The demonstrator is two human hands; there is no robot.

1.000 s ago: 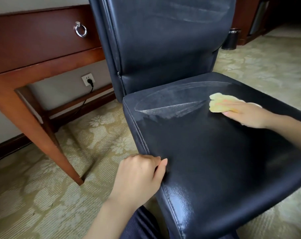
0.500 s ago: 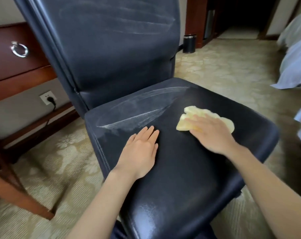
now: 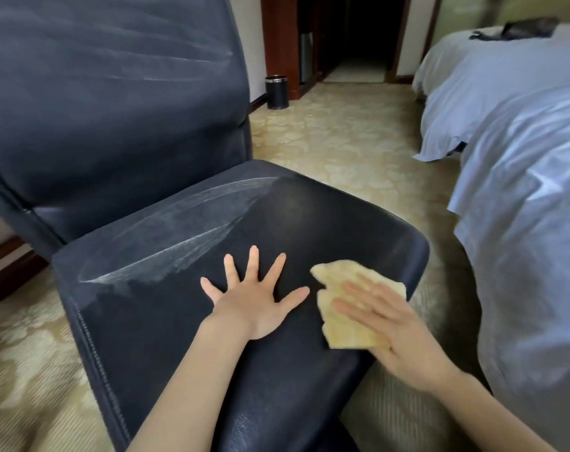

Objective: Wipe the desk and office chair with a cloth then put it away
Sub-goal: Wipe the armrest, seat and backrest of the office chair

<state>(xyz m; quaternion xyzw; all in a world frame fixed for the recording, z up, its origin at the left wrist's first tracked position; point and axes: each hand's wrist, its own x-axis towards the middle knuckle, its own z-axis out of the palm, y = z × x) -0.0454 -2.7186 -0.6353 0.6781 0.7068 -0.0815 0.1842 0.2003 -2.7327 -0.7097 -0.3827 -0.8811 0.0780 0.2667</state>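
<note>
The left hand (image 3: pixel 255 300) is laid flat on the office chair (image 3: pixel 166 321) seat, fingers spread and straight. The yellow cloth (image 3: pixel 348 308) is pressed against the seat's right edge by the right hand (image 3: pixel 397 334), fingers extended, slightly blurred.

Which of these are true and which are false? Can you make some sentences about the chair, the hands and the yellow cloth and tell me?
1. The right hand presses the yellow cloth flat on the chair seat. True.
2. The left hand holds a spray bottle. False: it lies flat on the seat with its fingers spread and holds nothing.
3. Pale wipe streaks show on the seat near the backrest. True.
4. The cloth lies on the carpet. False: it is on the seat, near its right edge.
5. A small black bin stands on the floor behind the chair. True.
</note>
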